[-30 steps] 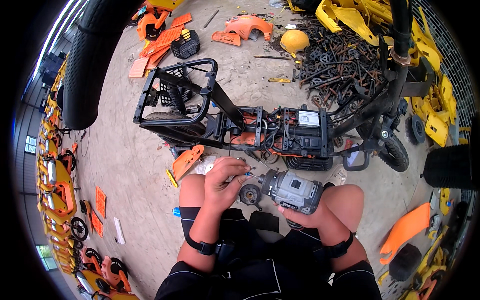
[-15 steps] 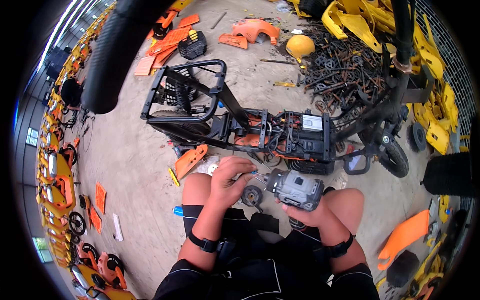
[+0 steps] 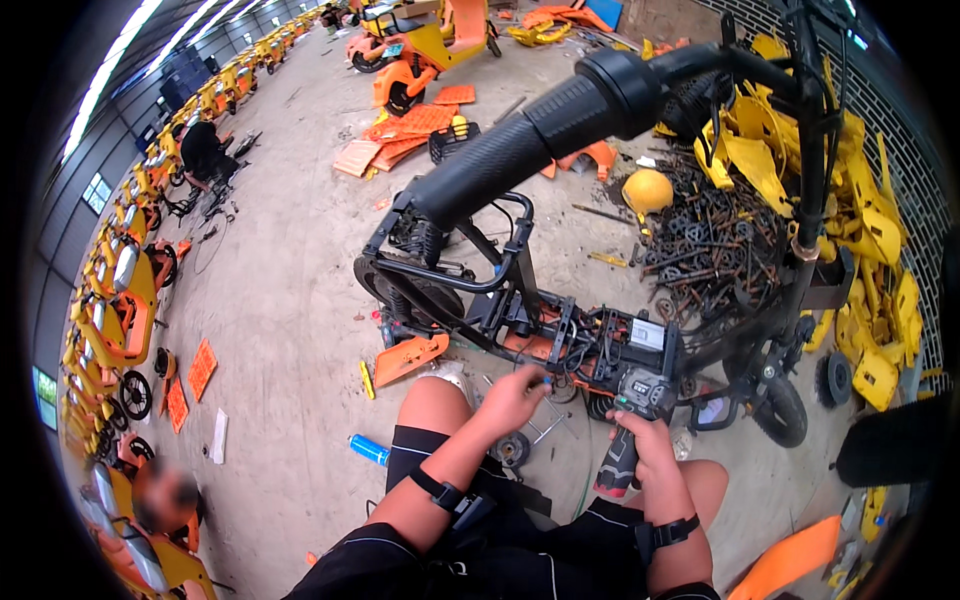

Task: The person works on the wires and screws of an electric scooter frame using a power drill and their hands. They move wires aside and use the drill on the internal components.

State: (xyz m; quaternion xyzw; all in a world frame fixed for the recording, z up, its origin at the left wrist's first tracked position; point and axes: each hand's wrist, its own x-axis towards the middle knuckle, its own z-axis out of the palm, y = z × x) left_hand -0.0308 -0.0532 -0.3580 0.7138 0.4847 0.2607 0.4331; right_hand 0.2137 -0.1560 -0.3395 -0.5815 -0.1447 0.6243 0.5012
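Observation:
My right hand (image 3: pixel 648 440) is wrapped round the handle of a grey cordless drill (image 3: pixel 616 462). The drill's head points away from me, up against the near side of a stripped black scooter frame (image 3: pixel 520 285), and its tip cannot be made out. My left hand (image 3: pixel 512 402) is closed near the frame's lower edge, left of the drill. A small blue piece (image 3: pixel 548 381) shows at its fingertips, too small to name. Wires and a black box with a silver label (image 3: pixel 648 335) sit in the frame's middle.
A black handlebar grip (image 3: pixel 500 160) juts across the upper middle. Beyond the frame lie a heap of dark metal parts (image 3: pixel 710 240) and yellow panels (image 3: pixel 880 290). A blue can (image 3: pixel 369 449) lies by my left knee. At the far left, a person (image 3: pixel 205 150) crouches near a scooter row.
The drill has turned from pointing left to pointing away, at the scooter frame. My left hand has moved off its tip. The view has tilted up, bringing the handlebar grip across the middle.

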